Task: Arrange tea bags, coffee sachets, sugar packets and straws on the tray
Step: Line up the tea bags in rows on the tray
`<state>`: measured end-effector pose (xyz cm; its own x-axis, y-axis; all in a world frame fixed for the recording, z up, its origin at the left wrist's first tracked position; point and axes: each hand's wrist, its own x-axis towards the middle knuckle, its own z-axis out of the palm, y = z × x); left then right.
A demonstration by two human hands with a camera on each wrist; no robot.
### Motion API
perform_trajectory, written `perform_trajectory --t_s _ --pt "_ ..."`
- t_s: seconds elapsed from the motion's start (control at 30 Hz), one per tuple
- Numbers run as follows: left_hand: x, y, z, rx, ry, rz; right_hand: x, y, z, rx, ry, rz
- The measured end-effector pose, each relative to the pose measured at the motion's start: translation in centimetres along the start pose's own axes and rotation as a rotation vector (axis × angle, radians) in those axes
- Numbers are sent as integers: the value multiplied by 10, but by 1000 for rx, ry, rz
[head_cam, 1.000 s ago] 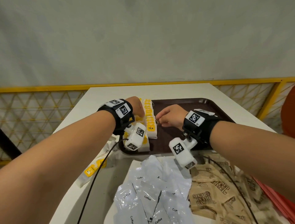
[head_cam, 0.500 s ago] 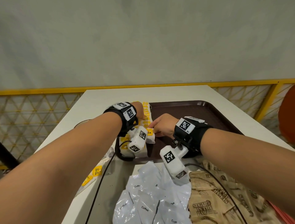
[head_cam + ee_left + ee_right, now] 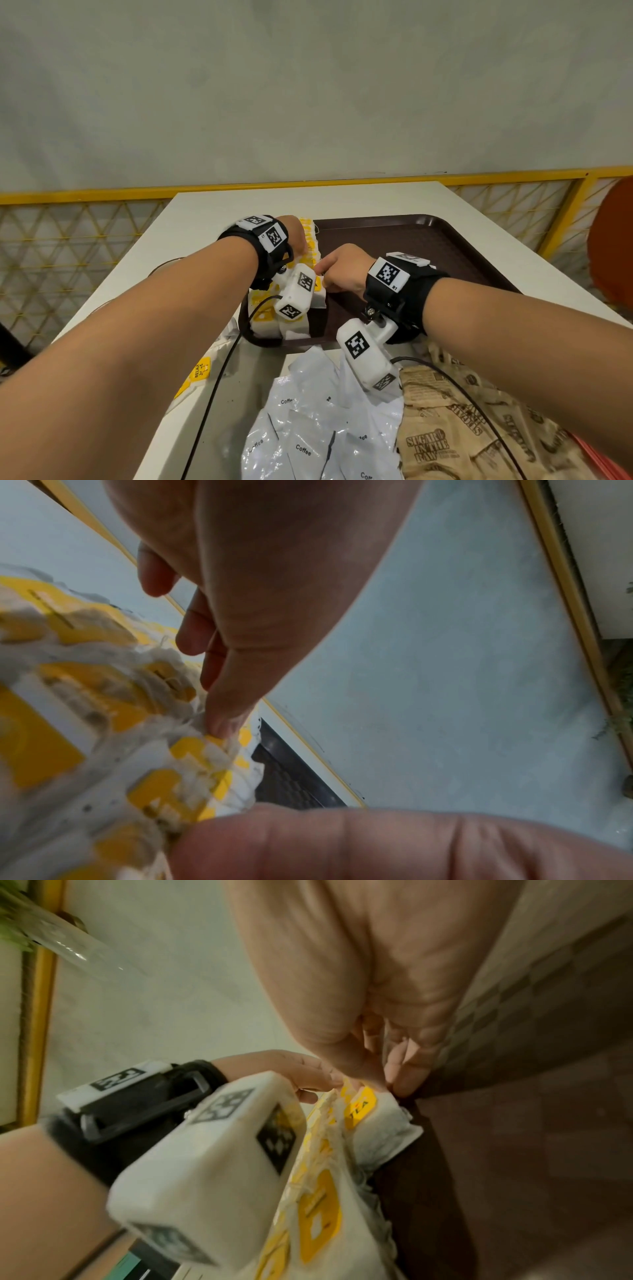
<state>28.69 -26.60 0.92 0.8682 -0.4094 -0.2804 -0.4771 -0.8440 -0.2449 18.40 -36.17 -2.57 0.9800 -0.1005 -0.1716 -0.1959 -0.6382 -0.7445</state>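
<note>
A row of white tea bags (image 3: 311, 240) with yellow tags stands along the left side of the brown tray (image 3: 428, 246). My left hand (image 3: 300, 245) rests on the row; in the left wrist view one straight finger (image 3: 222, 718) presses a bag's top edge (image 3: 185, 750). My right hand (image 3: 322, 274) meets the row from the right. In the right wrist view its thumb and forefinger (image 3: 407, 1074) pinch the top of a tea bag (image 3: 363, 1110) marked TEA. The wrist camera hides the nearer bags in the head view.
White coffee sachets (image 3: 308, 431) and brown sugar packets (image 3: 462, 431) lie in piles near the table's front edge. A loose tea bag (image 3: 198, 371) lies on the table to the left of the tray. Something red (image 3: 606, 460) shows at the bottom right. A yellow railing (image 3: 85, 197) runs behind.
My right hand has moved left, from beside the row onto its tea bags, and now pinches one. My left hand has stayed on the row.
</note>
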Motion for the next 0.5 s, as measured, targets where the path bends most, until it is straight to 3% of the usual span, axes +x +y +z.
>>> perform_trajectory --t_s 0.1,0.2,0.33,0.5 --pt "18 -8 7 2 -14 4 -2 -1 0 5 2 -24" --pt "90 -17 29 -6 -41 -47 -3 -1 0 48 10 -14" --pt "13 -4 8 -80 15 -25 -6 3 0 80 14 -15" --pt "-8 -10 5 -317 89 -30 -13 6 -2 203 2 -9"
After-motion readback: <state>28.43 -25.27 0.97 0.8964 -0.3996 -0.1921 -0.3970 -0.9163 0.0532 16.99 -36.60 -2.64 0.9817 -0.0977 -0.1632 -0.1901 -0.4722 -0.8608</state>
